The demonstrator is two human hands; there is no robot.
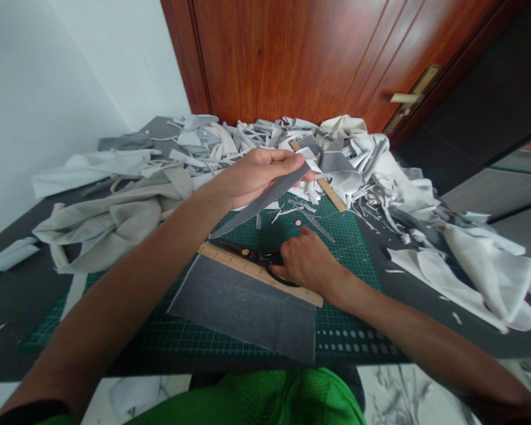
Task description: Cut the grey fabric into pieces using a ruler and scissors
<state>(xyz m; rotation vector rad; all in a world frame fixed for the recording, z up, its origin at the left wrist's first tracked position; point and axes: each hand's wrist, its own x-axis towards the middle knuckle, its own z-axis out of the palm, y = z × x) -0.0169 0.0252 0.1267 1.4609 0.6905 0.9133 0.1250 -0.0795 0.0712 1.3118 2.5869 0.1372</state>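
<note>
On the green cutting mat [349, 307], a grey fabric panel [241, 310] lies nearest, with a wooden ruler [287, 286] along its far edge. The hands are apart. The right hand [307, 262] rests over the black-handled scissors [243, 252] beside the ruler; whether it grips them cannot be told. The left hand [259, 177] pinches a grey fabric strip [265, 198] in the air above small scraps [296, 209]. Beyond, heaped fabric offcuts [265, 139] cover the bench's far end against a wooden door [283, 59].

A dark table [17, 295] topped by a green cutting mat [349, 283], with white and grey fabric scraps [358, 153] heaped around it
</note>
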